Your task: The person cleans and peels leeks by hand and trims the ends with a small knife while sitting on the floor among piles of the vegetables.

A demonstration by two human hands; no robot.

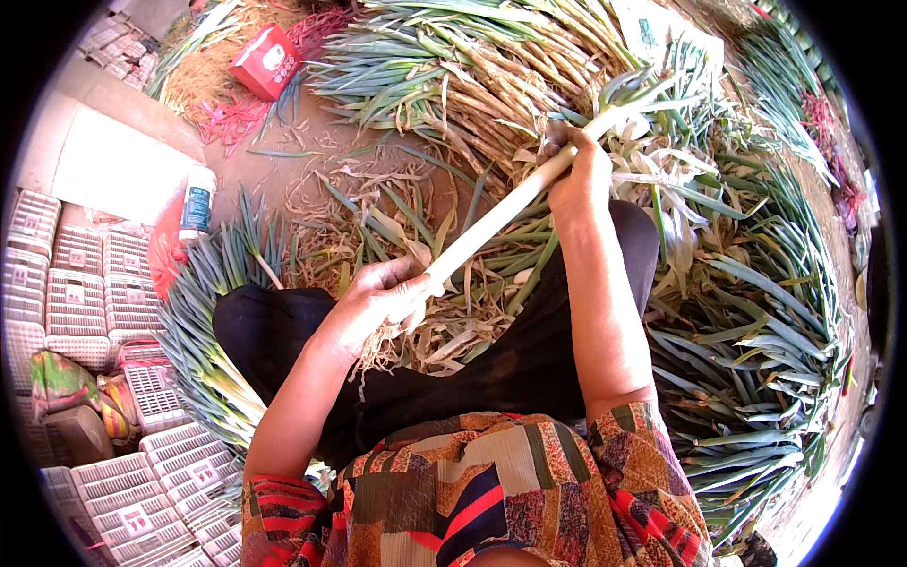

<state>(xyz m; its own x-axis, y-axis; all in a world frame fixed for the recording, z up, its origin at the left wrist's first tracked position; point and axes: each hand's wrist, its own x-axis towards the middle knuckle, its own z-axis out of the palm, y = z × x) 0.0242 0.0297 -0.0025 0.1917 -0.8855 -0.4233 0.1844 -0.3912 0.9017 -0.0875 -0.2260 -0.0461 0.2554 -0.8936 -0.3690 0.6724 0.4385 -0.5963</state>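
A long white leek (pixel 501 218) is held slantwise above my lap, its root end low at the left and its green top (pixel 631 93) up at the right. My left hand (pixel 385 300) is wrapped round the root end, with stringy roots (pixel 378 350) hanging beneath the palm. Higher up, my right hand (pixel 578 170) grips the stalk just below the leaves. Under the leek, peeled leaves and dry husks (pixel 463 342) lie between my legs. Dirty, unpeeled leeks (pixel 510 85) are heaped beyond my right hand.
Green leek tops (pixel 765 350) are massed along my right. Cleaner leeks (pixel 213 321) lie in a row by my left knee. Stacked white plastic crates (pixel 80 283) stand at the far left, near a white tub (pixel 196 201). A red box (pixel 265 62) sits at the back.
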